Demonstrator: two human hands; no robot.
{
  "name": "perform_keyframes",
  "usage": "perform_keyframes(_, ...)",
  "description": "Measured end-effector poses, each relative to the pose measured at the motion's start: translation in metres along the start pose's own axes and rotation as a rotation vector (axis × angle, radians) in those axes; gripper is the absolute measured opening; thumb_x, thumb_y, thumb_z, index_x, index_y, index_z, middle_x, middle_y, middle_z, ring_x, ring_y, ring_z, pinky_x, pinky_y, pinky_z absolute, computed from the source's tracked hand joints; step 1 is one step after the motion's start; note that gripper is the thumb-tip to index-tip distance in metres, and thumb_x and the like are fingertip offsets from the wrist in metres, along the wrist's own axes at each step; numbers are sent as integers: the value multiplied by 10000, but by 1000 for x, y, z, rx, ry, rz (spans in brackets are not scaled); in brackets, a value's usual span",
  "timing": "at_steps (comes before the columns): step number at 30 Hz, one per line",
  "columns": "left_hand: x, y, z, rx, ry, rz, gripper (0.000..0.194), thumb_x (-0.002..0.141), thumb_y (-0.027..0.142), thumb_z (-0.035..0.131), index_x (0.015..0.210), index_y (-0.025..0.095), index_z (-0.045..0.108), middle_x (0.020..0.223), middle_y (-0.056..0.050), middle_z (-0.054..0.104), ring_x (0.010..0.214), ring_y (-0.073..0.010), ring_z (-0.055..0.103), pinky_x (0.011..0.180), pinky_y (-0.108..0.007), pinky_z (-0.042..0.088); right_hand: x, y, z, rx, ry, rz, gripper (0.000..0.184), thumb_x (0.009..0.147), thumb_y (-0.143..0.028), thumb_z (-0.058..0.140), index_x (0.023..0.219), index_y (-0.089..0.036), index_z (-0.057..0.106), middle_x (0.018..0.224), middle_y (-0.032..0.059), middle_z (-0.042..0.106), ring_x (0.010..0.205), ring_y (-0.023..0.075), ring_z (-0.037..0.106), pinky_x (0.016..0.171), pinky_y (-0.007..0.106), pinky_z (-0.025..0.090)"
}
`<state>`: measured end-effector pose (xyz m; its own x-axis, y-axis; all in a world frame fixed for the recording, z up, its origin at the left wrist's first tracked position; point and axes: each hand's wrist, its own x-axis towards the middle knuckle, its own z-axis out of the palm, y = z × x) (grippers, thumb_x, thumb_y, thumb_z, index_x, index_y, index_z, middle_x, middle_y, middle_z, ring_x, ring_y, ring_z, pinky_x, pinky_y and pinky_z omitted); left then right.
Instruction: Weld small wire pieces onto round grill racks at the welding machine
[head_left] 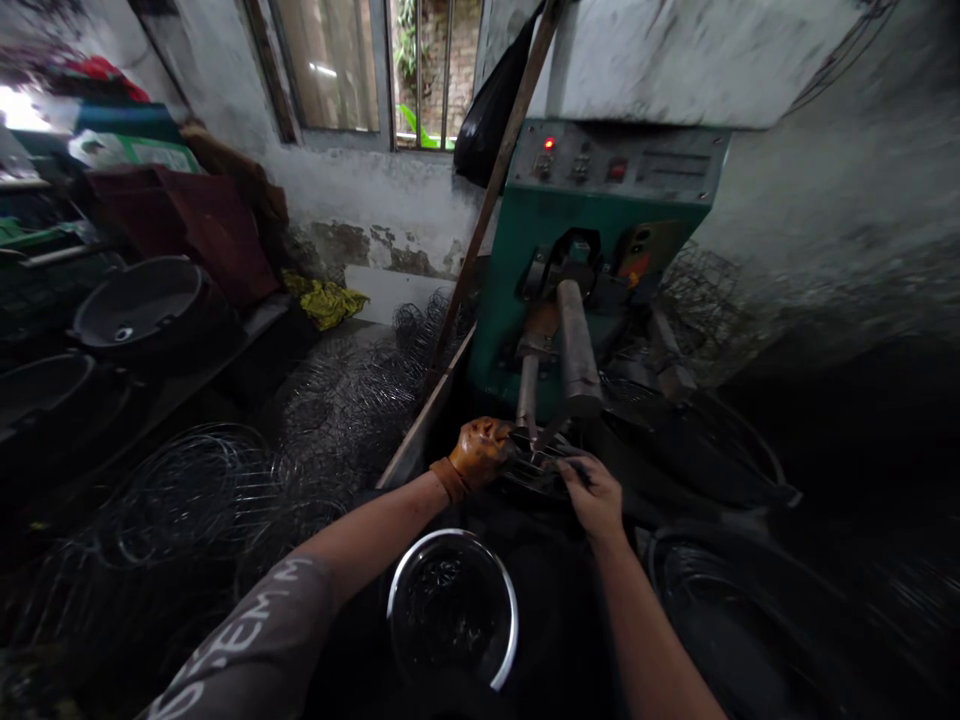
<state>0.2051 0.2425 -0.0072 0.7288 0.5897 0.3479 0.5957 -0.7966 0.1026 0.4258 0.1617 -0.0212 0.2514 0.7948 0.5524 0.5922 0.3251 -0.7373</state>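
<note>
My left hand (481, 452), in a stained orange-brown glove, is closed on the left side of a dark wire frame (551, 458). On its right side, my bare right hand (592, 495) pinches the same wire frame between thumb and fingers. The frame sits at the tip of the lower metal rod (528, 385) of a green machine (499, 290). A thicker metal cylinder (579, 350) juts out just above. Exact contact between wire and rod is too dark to tell. Below my hands stands a round bowl (450, 533) with a shiny rim and small metal bits inside.
Tangled wire pieces (330, 400) and wire rings (202, 490) cover the floor at left. Dark round pans (142, 300) rest on a ledge farther left. A wooden pole (487, 210) leans beside the machine. More dark round things (712, 600) lie at right.
</note>
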Motion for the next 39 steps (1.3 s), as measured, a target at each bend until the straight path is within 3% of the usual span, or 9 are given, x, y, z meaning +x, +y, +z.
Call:
perform_keyframes(18,1,-2,-1,10,-15,4,276,914,286,597,1131,165,716,1227,-103,701,1118,-291,644,937,-443,550,3,1,-3,35,-44,-8,355,901,-554,663,775,-230,735,937,100,775,877,268,734,832,412,601)
perform_keyframes(28,3,-7,4,-46,3,50,225,909,286,603,1040,148,723,1173,-115,709,1086,-282,651,949,-441,548,2,2,-3,23,-47,-2,346,902,-542,654,769,-230,724,924,99,772,866,268,731,820,408,596)
perform_keyframes(35,-1,-7,5,-86,29,20,324,902,381,677,1148,178,731,1322,-106,672,1180,-327,621,976,-466,524,0,3,-4,37,-57,63,274,852,-481,660,777,-228,730,1004,118,771,949,282,722,890,429,579)
perform_keyframes(39,0,-8,8,-115,41,31,292,889,343,673,1120,173,727,1276,-107,687,1172,-306,631,1006,-458,521,-6,21,-21,8,61,187,265,737,-467,645,808,-218,703,1016,135,760,1014,318,700,952,484,544)
